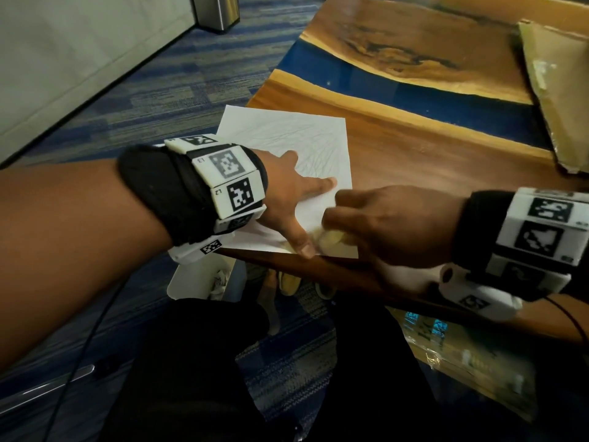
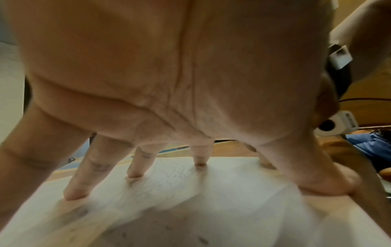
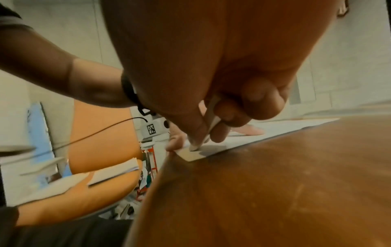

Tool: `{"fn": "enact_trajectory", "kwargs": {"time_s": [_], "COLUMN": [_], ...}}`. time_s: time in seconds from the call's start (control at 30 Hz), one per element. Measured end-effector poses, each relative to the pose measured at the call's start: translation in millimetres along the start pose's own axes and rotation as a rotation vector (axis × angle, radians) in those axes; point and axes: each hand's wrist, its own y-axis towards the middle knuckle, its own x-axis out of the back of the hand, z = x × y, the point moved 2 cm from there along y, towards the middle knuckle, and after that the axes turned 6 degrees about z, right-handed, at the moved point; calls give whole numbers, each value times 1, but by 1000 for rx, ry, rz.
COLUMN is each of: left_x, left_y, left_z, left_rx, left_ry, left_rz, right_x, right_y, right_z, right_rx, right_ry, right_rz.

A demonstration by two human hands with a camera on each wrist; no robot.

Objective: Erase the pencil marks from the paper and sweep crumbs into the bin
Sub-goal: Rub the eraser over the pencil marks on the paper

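A white sheet of paper [image 1: 296, 138] with faint pencil scribbles lies at the near left corner of the wooden table [image 1: 414, 148]. My left hand [image 1: 296, 193] is spread flat on it, fingertips [image 2: 135, 173] pressing down on the paper [image 2: 190, 200]. My right hand [image 1: 382, 224] pinches a pale eraser [image 1: 331, 239] between thumb and fingers, its tip on the paper's near right corner. In the right wrist view the eraser [image 3: 211, 120] meets the paper [image 3: 213, 148] by the table edge. Small dark crumbs [image 2: 203, 240] dot the sheet.
A white bin [image 1: 197, 282] with scraps stands on the carpet under the table's corner, below my left wrist. A flattened cardboard piece [image 1: 557, 90] lies at the far right of the table. A metal can [image 1: 216, 11] stands far back on the floor.
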Motion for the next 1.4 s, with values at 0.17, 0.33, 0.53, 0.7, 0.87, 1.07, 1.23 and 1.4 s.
{"fn": "enact_trajectory", "kwargs": {"time_s": [0.17, 0.33, 0.53, 0.7, 0.87, 1.07, 1.23, 1.4], "left_x": [0, 0, 0, 1, -5, -7, -3, 0], "left_y": [0, 1, -2, -1, -3, -7, -9, -14], "left_z": [0, 0, 0, 0, 1, 0, -1, -6], "left_rx": [0, 0, 3, -6, -1, 15, -3, 27], "left_ry": [16, 6, 19, 18, -22, -87, -16, 34], "left_rz": [-14, -13, -7, -7, -9, -13, -42, -28], "right_x": [12, 1, 6, 11, 15, 13, 13, 29], "right_y": [1, 0, 4, 7, 15, 7, 12, 14], "right_z": [-38, -4, -30, -25, -58, -28, -18, -62], "right_rx": [-260, 17, -231, -268, -440, -308, -253, -520], "right_ry": [-43, 84, 35, 150, 182, 291, 297, 324], "right_rz": [25, 33, -10, -9, -18, -4, -3, -78]}}
